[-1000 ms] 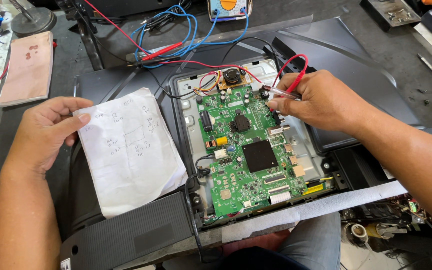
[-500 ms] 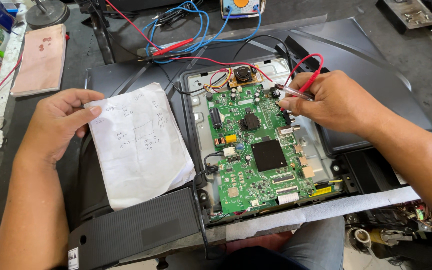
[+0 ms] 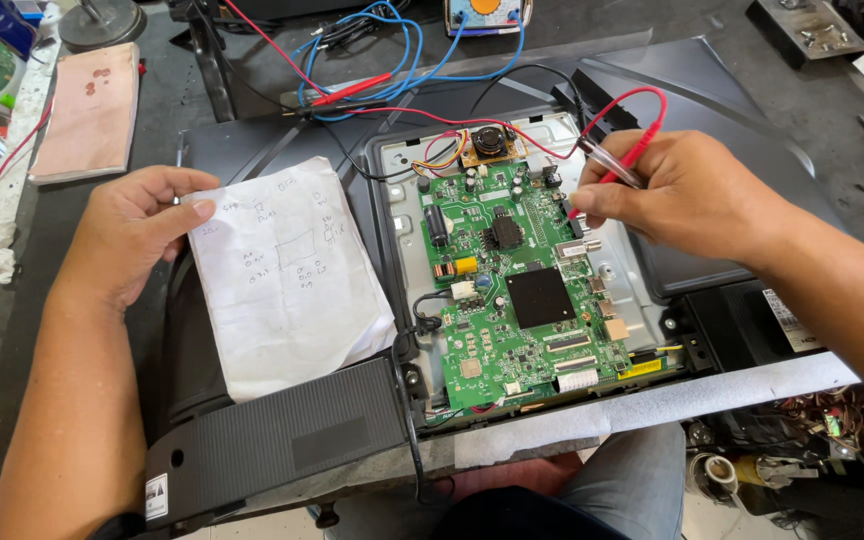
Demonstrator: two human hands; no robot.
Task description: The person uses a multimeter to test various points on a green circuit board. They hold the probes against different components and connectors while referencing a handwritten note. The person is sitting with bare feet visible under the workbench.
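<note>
Green fibreglass fills the middle of the frame: a rectangular green circuit board (image 3: 517, 290) crowded with small parts, seated in a silver metal chassis (image 3: 402, 210) inside the opened black plastic back of a flat appliance (image 3: 282, 430). I see my right hand (image 3: 697, 195) at centre right, fingers pressed together and pinching a red-handled meter probe (image 3: 620, 165), whose tip comes down at the board's upper right edge. Its thin red lead (image 3: 642, 95) loops upward above the hand. My left hand (image 3: 132, 235) sits at centre left, thumb and fingers closed on the upper left corner of a creased white paper sheet with handwritten notes (image 3: 287, 280), which lies flat on the black housing just left of the board, its right edge touching the chassis. Toward the upper middle, a tangle of blue and red wires (image 3: 392, 60) runs to a meter at the top edge. In the upper left lies a pink rectangular notebook (image 3: 87, 110) on the dark workbench (image 3: 772, 75). At the bottom, grey trousers (image 3: 622, 490) show below a white foam strip (image 3: 672, 400).
</note>
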